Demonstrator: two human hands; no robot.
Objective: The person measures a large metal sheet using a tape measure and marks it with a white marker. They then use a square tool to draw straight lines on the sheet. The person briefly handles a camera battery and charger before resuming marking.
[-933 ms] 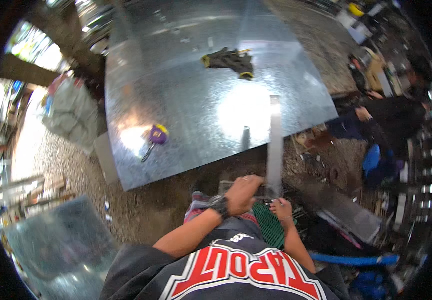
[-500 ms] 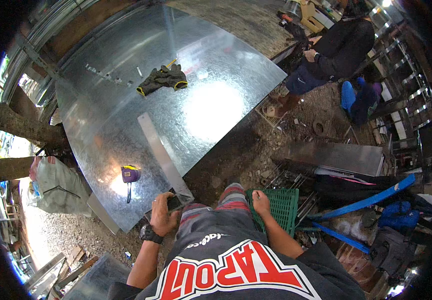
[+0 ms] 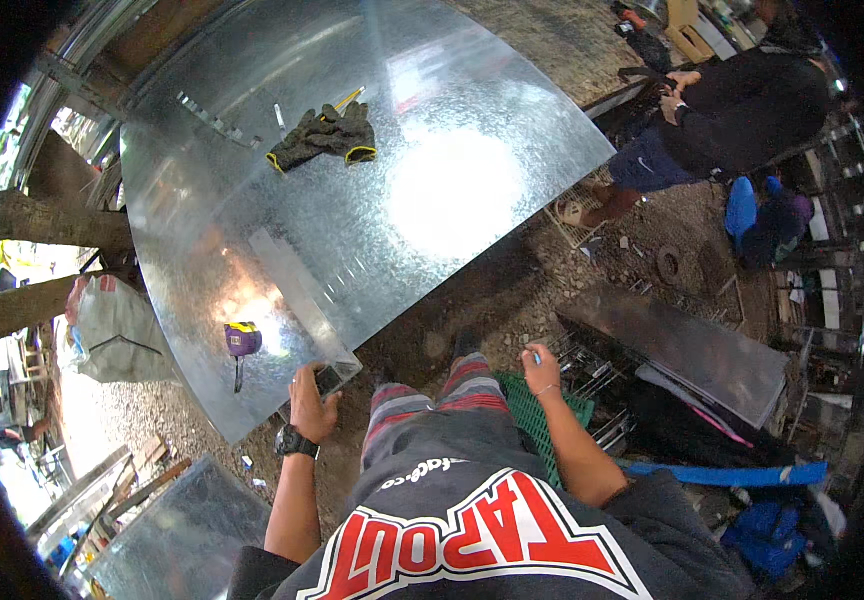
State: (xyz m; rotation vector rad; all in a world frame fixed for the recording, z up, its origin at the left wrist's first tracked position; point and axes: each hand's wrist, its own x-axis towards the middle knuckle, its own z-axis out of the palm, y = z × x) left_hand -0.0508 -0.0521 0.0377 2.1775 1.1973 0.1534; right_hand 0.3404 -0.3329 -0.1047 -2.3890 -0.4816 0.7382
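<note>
A long, bent metal strip lies across a large shiny sheet of metal, its near end at the sheet's front corner. My left hand, with a dark watch on the wrist, grips that near end, thumb apart from the fingers. My right hand hangs in the air above the ground by a green plastic crate. Its fingers are curled in; a small bluish spot shows at them, too small to name. Left of the strip sits a purple and yellow tape measure.
Dark work gloves and a yellow pencil lie farther back on the sheet. At far right a seated person works with both hands. A white sack stands left; metal panels and blue strips lie right.
The view has shifted and I stand more upright. My right hand has lifted from the green crate, its fingers curled. My left hand stays at the strip's near end.
</note>
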